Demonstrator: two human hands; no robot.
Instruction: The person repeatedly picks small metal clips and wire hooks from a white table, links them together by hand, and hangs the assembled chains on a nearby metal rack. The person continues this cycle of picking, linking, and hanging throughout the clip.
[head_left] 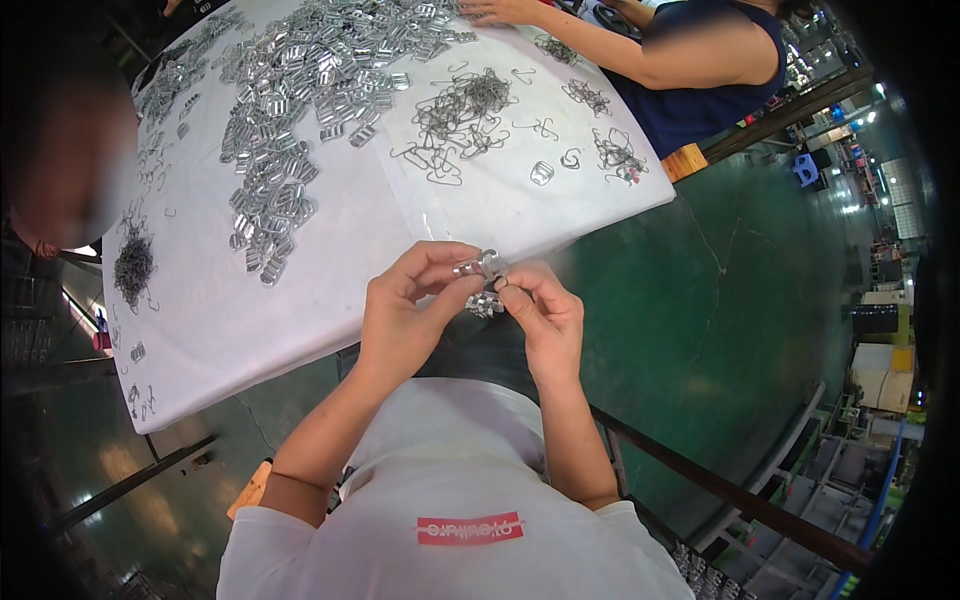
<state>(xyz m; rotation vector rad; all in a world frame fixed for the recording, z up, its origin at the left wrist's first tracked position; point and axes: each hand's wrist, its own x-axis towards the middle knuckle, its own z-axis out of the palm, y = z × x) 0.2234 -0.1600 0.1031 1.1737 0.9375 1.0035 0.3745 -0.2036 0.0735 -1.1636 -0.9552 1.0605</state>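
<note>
In front of my body, just off the table's near edge, my two hands meet. Thumb and fingers of my left hand (405, 305) are closed on a shiny silver metal buckle-like piece (482, 265). Against its right side my right hand (548, 315) pinches with thumb and forefinger. What lies in that pinch is small and dark, partly hidden by the fingertips. Just below the fingers, more shiny metal pieces (485, 304) show; whether they hang from the held piece or lie beneath, I cannot tell.
A white-covered table (340, 240) carries a long heap of silver metal pieces (340, 60). Tangled bent wire hooks (465, 120) lie to its right, a darker wire pile (133, 272) at left. A co-worker's arm (600, 50) reaches in at the far right; another person (75, 150) is at left.
</note>
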